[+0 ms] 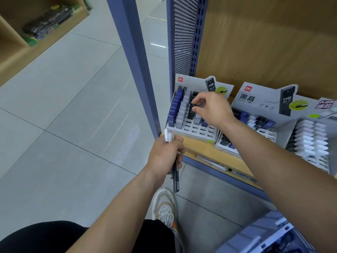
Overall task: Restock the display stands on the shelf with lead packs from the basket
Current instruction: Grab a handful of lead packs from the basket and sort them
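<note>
A grey display stand (pixel 193 129) at the shelf's left end holds rows of blue, white and black lead packs. My right hand (pixel 212 108) hovers over its middle rows and pinches a black lead pack (pixel 191 111) that stands in a slot. My left hand (pixel 166 154) hangs in front of the shelf edge and grips a bundle of lead packs (pixel 175 177), white ones sticking out above the fist and dark ones below. A second grey stand (pixel 268 133) sits to the right, partly filled. The basket (pixel 269 236) shows at the bottom right corner.
A third stand with white packs (pixel 311 141) sits at the far right. The wooden shelf (pixel 206 149) has a blue front rail, and a blue upright post (pixel 138 57) rises to its left. My white shoe (pixel 166 207) stands on the tiled floor below.
</note>
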